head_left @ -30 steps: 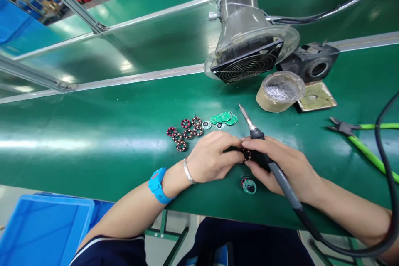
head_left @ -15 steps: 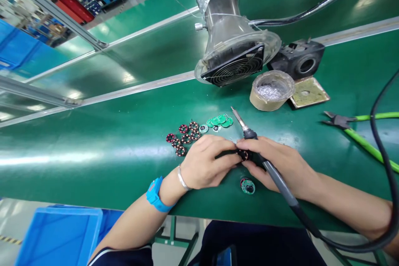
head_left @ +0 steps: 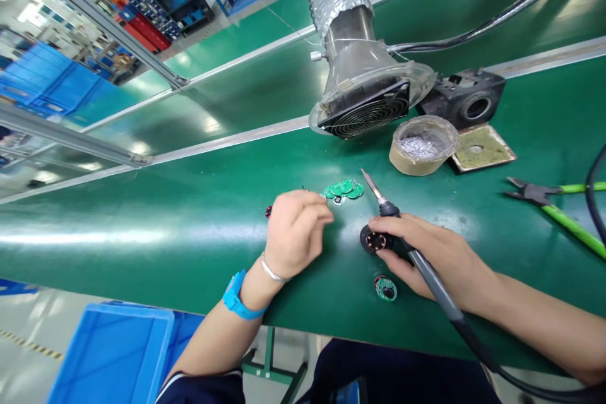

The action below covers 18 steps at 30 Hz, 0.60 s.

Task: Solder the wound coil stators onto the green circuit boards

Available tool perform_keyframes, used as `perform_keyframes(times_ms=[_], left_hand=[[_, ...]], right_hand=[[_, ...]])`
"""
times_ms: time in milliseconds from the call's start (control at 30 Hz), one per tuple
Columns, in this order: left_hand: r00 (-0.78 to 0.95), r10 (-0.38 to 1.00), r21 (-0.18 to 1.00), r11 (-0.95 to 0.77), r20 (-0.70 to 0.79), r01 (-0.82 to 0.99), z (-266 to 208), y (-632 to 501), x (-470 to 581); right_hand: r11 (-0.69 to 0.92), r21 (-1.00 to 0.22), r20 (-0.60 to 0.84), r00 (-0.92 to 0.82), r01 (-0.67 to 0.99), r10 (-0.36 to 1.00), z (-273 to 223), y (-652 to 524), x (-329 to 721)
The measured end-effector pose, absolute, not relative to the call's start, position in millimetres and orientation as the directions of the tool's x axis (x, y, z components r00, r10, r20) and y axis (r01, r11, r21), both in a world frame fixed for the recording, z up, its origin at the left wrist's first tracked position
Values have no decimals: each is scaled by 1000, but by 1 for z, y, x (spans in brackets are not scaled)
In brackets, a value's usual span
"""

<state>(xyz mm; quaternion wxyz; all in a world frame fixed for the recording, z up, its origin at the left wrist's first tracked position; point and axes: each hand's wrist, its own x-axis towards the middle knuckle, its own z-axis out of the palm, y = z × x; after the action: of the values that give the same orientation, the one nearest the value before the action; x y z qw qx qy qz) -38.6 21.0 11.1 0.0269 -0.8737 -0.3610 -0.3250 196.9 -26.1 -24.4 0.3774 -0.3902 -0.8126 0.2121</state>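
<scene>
My right hand (head_left: 428,255) is closed around a soldering iron (head_left: 428,274), its bare metal tip pointing up and away. Thumb and fingers of that hand also grip a black round housing with a ring of copper coils (head_left: 375,240) inside. To its left, my left hand (head_left: 296,233) is raised with fingers curled together; whatever they may hold is hidden. Behind the left hand, a red-and-black wound coil (head_left: 269,211) peeks out. Several green round circuit boards (head_left: 348,188) lie just beyond its fingers. A small round part with a green board (head_left: 385,288) rests below the right hand.
A fume extractor hood (head_left: 372,104) hangs over the bench. Behind the iron stand a tub of solder scraps (head_left: 421,146), a cleaning sponge (head_left: 485,148) and a black iron holder (head_left: 466,101). Green-handled cutters (head_left: 537,192) lie at right. Blue crates (head_left: 113,350) are below the bench.
My left hand has come off the coil housing and moved left, covering most of the wound coils. My right hand keeps the iron and the housing. The view has shifted slightly.
</scene>
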Motion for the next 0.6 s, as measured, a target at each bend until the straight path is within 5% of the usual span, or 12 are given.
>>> perform_keyframes(times_ms=[233, 600], left_hand=[[473, 840, 41, -500, 266, 865, 5, 36, -41], [547, 769, 138, -613, 330, 778, 11, 20, -39]], right_hand=[[601, -644, 443, -409, 474, 798, -21, -26, 196], [611, -620, 458, -406, 491, 791, -24, -26, 196]])
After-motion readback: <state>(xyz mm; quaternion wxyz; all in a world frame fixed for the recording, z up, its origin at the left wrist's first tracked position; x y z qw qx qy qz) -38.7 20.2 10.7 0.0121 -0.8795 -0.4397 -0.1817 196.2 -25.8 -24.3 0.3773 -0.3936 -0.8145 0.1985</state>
